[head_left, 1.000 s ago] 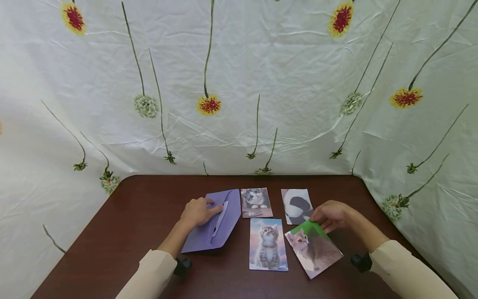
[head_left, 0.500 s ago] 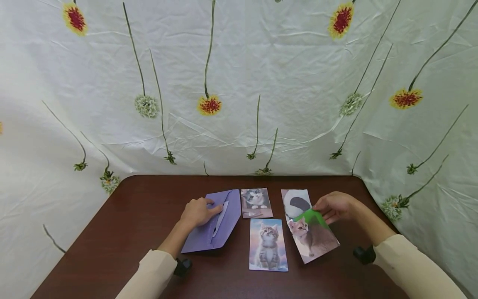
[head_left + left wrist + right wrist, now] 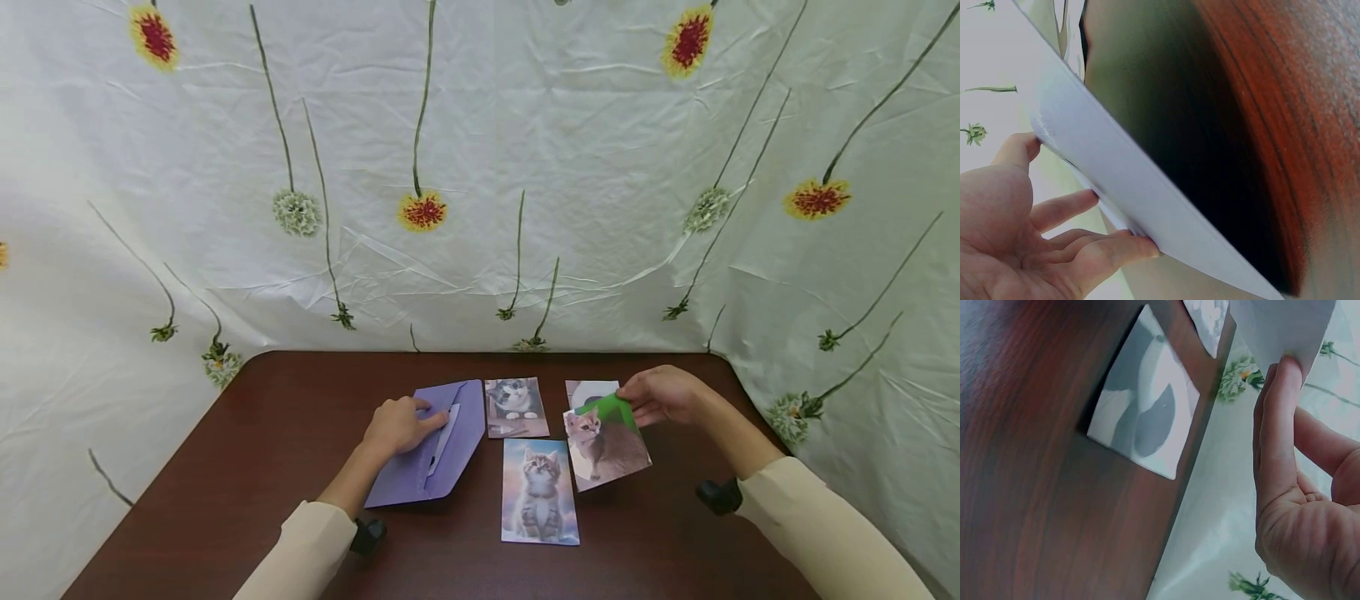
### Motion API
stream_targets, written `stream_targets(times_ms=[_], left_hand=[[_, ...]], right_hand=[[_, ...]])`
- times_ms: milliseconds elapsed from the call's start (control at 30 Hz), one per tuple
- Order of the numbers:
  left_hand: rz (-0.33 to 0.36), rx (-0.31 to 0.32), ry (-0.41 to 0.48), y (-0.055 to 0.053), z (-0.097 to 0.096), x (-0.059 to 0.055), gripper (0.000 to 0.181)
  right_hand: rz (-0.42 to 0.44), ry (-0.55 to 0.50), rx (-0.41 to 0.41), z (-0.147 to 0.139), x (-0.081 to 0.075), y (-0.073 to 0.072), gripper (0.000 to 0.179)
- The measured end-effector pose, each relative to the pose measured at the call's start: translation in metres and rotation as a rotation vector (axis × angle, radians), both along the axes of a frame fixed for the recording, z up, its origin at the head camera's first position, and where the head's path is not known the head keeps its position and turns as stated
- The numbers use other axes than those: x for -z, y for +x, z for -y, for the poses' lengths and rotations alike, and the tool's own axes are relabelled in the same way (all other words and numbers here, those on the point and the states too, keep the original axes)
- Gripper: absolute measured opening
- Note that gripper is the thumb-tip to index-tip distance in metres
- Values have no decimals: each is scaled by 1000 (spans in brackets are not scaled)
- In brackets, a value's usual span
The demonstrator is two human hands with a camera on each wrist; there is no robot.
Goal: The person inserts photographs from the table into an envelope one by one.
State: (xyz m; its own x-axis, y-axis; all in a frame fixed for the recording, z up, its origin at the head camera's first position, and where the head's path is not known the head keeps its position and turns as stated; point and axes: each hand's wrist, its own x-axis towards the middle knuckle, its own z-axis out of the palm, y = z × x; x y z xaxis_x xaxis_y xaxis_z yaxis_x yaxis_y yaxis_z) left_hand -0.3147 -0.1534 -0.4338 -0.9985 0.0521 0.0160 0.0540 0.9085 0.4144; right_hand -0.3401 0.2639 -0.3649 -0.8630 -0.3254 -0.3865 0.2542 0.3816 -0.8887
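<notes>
A card (image 3: 445,439) is already sitting in the purple envelope (image 3: 462,446), which the left hand (image 3: 395,427) is gripping; the right hand (image 3: 660,394) is clamping its fingers on a cat picture (image 3: 618,448); three pictures (image 3: 540,492) on the desk (image 3: 300,400) are seemingly waiting.

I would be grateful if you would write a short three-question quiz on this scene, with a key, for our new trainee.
1. Which of the person's hands holds the tan-cat picture?
2. True or false: the purple envelope touched by the left hand is sealed shut.
3. In the head view, how many pictures outside the envelope are not held?

Key:
1. The right hand.
2. False; it is open, with a white sheet showing inside.
3. Three.
</notes>
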Motion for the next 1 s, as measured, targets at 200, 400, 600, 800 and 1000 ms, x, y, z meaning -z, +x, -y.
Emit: stream_targets(times_ms=[200, 400, 600, 800, 1000], left_hand=[[-4, 2, -2, 1, -1, -2, 54], [-6, 3, -5, 0, -1, -3, 54], [1, -1, 1, -2, -1, -1, 55], [7, -7, 4, -1, -2, 1, 55], [4, -9, -3, 0, 0, 0, 55]], right_hand=[[-25, 1, 5, 16, -4, -4, 13], [-38, -43, 23, 35, -7, -8, 13], [-71, -58, 23, 60, -9, -12, 23], [-102, -64, 4, 85, -11, -14, 33], [-96, -106, 11, 110, -12, -15, 34]])
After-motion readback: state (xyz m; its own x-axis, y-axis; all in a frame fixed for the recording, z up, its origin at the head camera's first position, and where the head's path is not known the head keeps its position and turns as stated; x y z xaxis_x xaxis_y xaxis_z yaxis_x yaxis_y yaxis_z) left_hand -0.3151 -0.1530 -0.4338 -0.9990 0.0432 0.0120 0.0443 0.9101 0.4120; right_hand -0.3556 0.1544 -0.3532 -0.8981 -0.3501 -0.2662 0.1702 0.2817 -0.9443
